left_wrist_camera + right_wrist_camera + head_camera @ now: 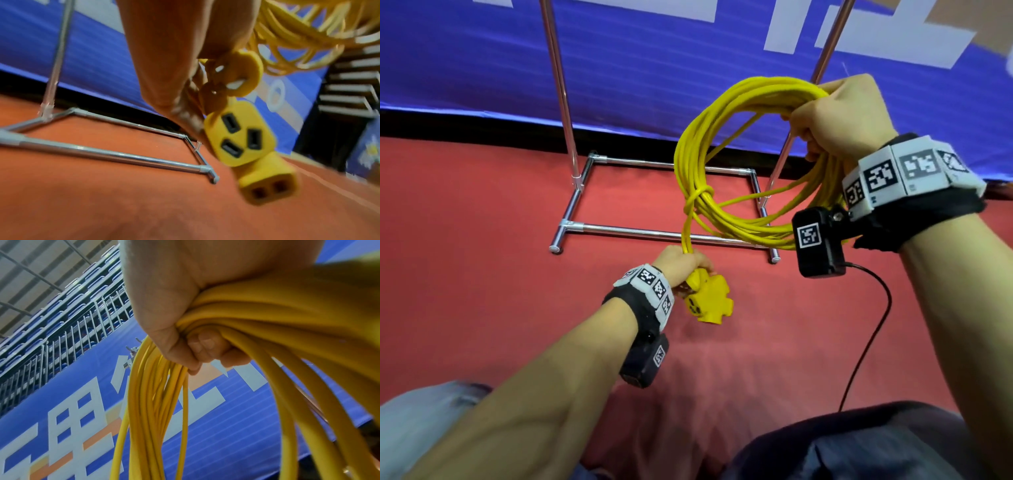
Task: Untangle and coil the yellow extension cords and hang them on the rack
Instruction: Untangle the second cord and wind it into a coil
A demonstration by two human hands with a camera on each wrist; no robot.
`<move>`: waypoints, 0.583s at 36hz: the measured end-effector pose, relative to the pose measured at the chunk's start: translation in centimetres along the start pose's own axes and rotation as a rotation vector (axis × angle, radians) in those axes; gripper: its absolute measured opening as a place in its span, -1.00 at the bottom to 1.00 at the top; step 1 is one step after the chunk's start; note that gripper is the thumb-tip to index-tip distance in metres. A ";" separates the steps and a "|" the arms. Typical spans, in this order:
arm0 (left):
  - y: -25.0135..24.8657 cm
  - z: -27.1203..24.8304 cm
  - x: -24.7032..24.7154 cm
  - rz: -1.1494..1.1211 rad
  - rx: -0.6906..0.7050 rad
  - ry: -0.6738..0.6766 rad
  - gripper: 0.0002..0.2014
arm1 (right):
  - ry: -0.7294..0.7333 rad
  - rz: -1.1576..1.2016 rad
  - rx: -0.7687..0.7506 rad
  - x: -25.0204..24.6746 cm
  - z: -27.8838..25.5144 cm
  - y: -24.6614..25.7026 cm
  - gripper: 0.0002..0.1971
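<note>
A coil of yellow extension cord (pixel 722 164) hangs in the air, gripped at its top by my right hand (pixel 835 116). In the right wrist view my fingers (pixel 207 345) wrap round the bundle of yellow strands (pixel 156 402). One strand is knotted round the coil's lower left (pixel 700 197) and runs down into my left hand (pixel 685 262). That hand grips the cord ends just above the yellow multi-outlet socket (pixel 710 303). In the left wrist view the socket (pixel 242 141) and a round yellow plug (pixel 244 73) dangle under my fist (pixel 185 65).
The chrome rack stands behind the coil, its base frame (pixel 654 234) on the red carpet (pixel 482 257) and two uprights (pixel 560 85) rising before a blue banner (pixel 654 51). A black cable (pixel 873 329) trails from my right wrist camera. My knees are at the bottom edge.
</note>
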State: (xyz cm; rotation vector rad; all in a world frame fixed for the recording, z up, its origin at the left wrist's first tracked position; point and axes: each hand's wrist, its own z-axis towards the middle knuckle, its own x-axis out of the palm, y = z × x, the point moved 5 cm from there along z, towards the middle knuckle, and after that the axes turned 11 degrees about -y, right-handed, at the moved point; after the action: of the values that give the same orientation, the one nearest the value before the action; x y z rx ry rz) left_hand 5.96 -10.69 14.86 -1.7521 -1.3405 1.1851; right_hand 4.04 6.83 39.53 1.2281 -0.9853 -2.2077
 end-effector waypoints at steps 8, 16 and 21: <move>-1.7 -2.8 0.9 -0.766 -0.247 0.284 -0.75 | -0.069 -0.202 -0.196 0.9 -1.0 -2.1 -0.86; -5.5 -3.2 -0.2 -1.302 -0.296 0.126 -0.84 | 0.143 -0.213 -0.221 3.4 -3.9 -4.4 -0.95; -5.0 -2.4 -0.4 -1.138 -0.214 -0.176 -0.68 | 0.271 -0.178 -0.219 6.1 -5.8 -3.0 -0.92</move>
State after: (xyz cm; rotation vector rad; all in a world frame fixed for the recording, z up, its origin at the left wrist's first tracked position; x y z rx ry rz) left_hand 6.11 -9.52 20.29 -0.6978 -2.1620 0.5329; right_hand 5.74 2.66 31.81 1.5074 -0.5319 -2.1353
